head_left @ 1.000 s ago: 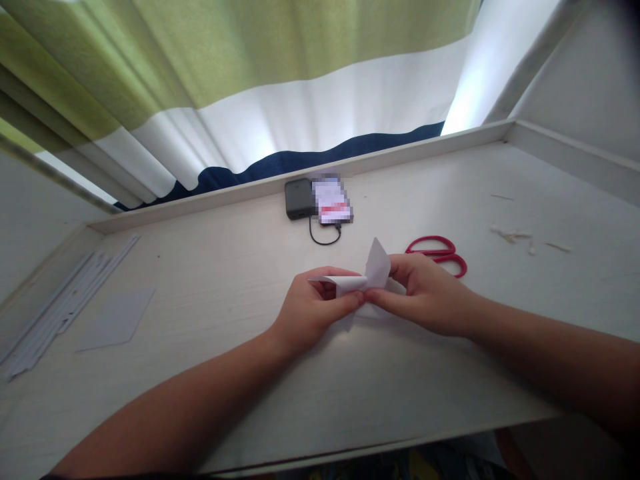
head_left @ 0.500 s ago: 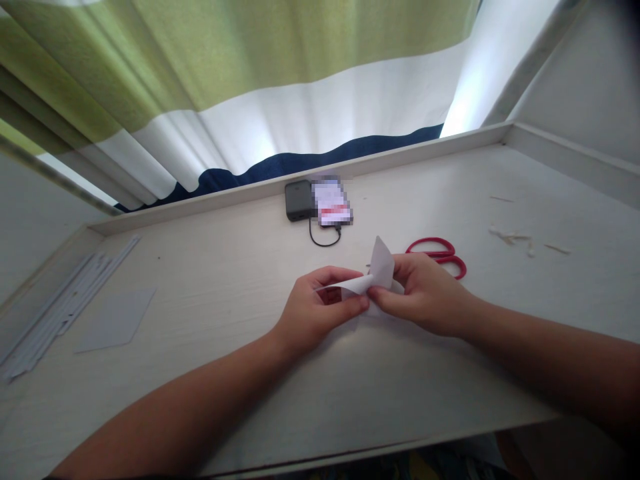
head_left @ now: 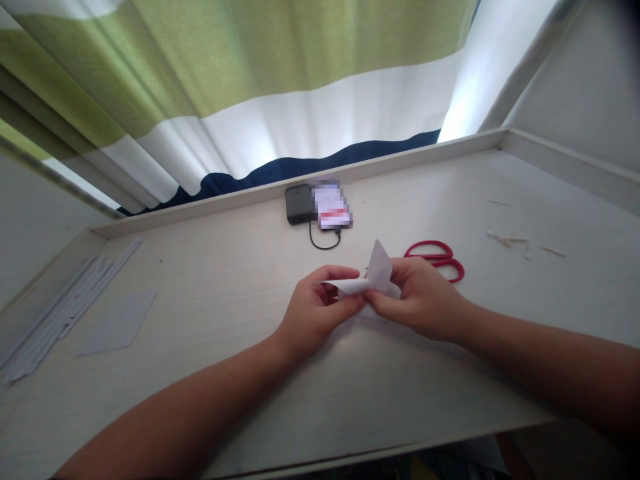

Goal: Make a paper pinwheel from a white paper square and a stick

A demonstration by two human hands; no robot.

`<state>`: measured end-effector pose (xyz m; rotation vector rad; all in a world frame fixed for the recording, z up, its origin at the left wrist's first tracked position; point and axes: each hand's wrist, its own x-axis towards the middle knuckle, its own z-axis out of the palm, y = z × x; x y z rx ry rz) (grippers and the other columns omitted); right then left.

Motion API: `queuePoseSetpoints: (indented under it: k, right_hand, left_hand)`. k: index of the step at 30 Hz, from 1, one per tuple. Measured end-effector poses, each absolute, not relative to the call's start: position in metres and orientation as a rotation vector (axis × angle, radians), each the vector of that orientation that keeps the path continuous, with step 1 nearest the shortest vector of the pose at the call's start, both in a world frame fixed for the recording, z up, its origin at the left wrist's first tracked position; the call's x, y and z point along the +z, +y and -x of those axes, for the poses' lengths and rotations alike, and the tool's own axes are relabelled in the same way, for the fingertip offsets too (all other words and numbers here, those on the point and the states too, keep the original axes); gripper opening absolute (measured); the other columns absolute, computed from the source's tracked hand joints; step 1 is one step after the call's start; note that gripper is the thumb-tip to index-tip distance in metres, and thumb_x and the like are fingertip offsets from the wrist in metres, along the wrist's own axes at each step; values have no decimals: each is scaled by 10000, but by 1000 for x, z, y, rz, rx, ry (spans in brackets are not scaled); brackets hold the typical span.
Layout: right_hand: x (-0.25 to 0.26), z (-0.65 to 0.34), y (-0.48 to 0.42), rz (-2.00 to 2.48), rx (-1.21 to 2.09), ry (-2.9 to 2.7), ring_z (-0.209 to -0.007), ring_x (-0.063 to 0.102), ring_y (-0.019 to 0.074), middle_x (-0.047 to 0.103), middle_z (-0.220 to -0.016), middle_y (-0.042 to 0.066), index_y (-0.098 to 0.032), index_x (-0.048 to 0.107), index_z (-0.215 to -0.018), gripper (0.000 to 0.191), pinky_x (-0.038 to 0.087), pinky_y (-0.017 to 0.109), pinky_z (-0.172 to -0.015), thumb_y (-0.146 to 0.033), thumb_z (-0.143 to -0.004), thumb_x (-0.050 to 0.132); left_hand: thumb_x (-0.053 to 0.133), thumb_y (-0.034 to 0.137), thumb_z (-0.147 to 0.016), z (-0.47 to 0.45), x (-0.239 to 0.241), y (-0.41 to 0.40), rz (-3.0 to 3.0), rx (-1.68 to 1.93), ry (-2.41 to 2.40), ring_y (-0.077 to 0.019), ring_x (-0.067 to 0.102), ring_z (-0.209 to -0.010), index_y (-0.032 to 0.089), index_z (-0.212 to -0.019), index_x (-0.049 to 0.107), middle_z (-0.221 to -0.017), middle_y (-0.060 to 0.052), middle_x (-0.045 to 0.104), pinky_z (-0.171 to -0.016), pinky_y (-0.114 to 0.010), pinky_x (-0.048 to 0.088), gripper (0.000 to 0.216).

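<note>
The left hand (head_left: 313, 312) and right hand (head_left: 430, 300) pinch a folded paper (head_left: 380, 267) between them. Red-handled scissors (head_left: 444, 259) lie just beyond the paper to its right; a dark box (head_left: 299, 204) sits farther beyond it, and a flat sheet (head_left: 119, 323) lies well to its left.

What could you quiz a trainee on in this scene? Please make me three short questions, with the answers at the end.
1. What do the left hand and right hand hold between them?
2. True or false: the red-handled scissors lie partly hidden behind the right hand.
3. Which is closest to the curtain? (a) the loose pale sticks, (b) the dark grey box, (c) the flat sheet at the left

Key:
1. A piece of white paper, with one flap sticking up.
2. True.
3. (b)
</note>
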<state>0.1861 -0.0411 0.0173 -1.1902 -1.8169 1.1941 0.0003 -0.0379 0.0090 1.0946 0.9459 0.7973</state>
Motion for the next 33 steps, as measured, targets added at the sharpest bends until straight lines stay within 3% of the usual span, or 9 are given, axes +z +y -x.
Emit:
queuePoseSetpoints:
  k: [4, 9, 16, 24, 33]
  right_hand:
    - [18, -185, -40, 1163, 1191, -1826, -713, 634, 168, 707, -824, 15, -177, 697, -905, 131, 479, 254, -618, -197, -795, 629]
    - [22, -191, -40, 1012, 1186, -1881, -858, 616, 180, 668, -935, 36, -169, 635, -940, 121, 488, 290, -784, -196, -832, 589]
    - [31, -203, -35, 1211, 1150, -1880, -828, 604, 171, 660, -879, 32, -171, 625, -890, 119, 466, 285, -752, -170, -863, 509]
    - [26, -202, -34, 1319, 1112, -2032, -735, 595, 173, 653, -775, 18, -182, 619, -802, 149, 453, 295, -682, -292, -870, 546]
    - [26, -205, -33, 1284, 1098, -1989, -735, 596, 172, 651, -773, 16, -183, 608, -788, 128, 464, 301, -693, -259, -868, 543]
  left_hand:
    - [759, 180, -704, -1, 8, -37, -1069, 816, 920, -117, 630, -688, 147, -993, 610, -778, -36, 699, -649, -219, 469, 327]
    - [724, 147, -718, 4, 1, -33, -1019, 879, 887, -127, 629, -694, 160, -1012, 596, -806, -33, 695, -665, -241, 466, 320]
    - [704, 141, -721, 10, -5, -27, -953, 946, 876, -129, 615, -688, 151, -1002, 580, -778, -27, 683, -653, -231, 456, 307]
    - [707, 114, -695, 7, -2, -25, -858, 1036, 851, -100, 587, -681, 143, -965, 586, -753, 5, 649, -648, -201, 453, 297]
    - [709, 114, -692, 7, -2, -24, -842, 1039, 850, -96, 580, -658, 146, -919, 578, -731, 7, 638, -625, -198, 443, 264]
